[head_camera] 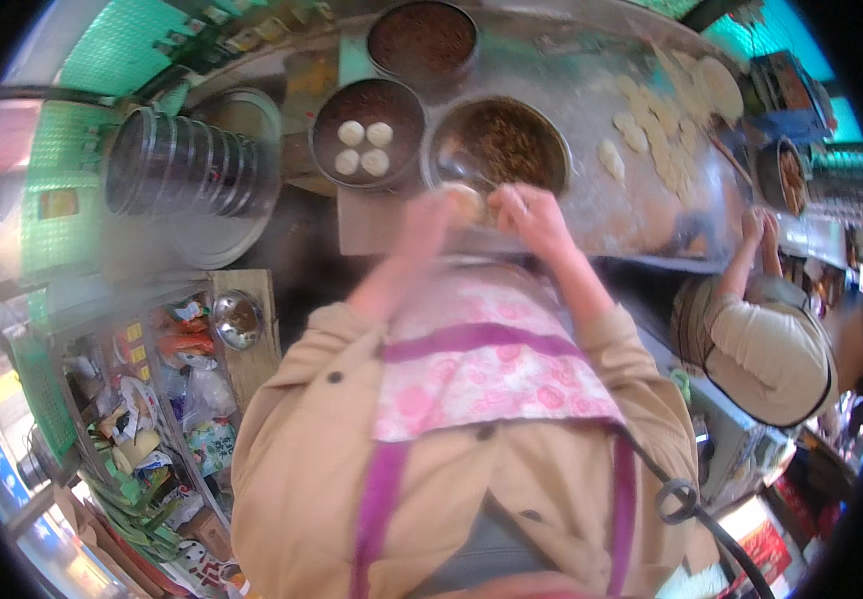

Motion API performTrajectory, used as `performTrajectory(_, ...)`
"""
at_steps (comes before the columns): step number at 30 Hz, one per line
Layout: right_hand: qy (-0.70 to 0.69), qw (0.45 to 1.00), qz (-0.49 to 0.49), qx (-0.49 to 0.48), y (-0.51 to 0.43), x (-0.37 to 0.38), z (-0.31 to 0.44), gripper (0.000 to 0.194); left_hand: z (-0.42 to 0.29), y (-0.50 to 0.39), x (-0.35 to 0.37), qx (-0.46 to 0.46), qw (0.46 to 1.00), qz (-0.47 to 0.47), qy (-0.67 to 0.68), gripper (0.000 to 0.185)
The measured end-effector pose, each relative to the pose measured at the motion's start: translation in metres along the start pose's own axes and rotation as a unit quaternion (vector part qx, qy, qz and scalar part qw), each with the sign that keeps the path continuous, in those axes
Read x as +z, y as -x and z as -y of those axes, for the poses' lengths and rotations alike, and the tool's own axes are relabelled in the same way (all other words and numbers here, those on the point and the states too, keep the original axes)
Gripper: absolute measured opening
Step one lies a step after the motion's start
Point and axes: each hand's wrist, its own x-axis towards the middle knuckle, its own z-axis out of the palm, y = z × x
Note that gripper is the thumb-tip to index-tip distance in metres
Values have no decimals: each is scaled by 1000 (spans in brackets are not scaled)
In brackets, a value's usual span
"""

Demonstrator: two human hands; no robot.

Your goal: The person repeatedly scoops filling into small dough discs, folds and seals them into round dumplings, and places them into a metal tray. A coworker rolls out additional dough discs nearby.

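My left hand, blurred, holds a round pale piece of dough at the near rim of a wide metal bowl. Just to its right is my right hand, fingers curled; whether anything is pinched in them is hidden. The metal bowl holds a brown chopped filling. A shiny metal spoon seems to lie in its left side. Left of the bowl, several white filled buns sit in a round steamer tray.
Another round tray stands behind. Flattened dough pieces and a dough lump lie on the floury worktop. Stacked steamer tiers are at left, a small metal bowl below them. A co-worker stands at right.
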Motion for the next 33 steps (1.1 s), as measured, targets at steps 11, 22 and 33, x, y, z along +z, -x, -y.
performTrajectory(11, 354, 933, -41, -47, -34, -21, -71, 21, 19, 1, -49, -76, 946, -76, 304, 29)
performTrajectory(22, 476, 875, -30, -80, -61, -3, -99, 18, 28, 1, -31, -116, 961, -82, 237, 36)
performTrajectory(33, 442, 893, -49, -70, -45, -13, -48, 20, 48, -24, -27, -184, 936, -113, 278, 33)
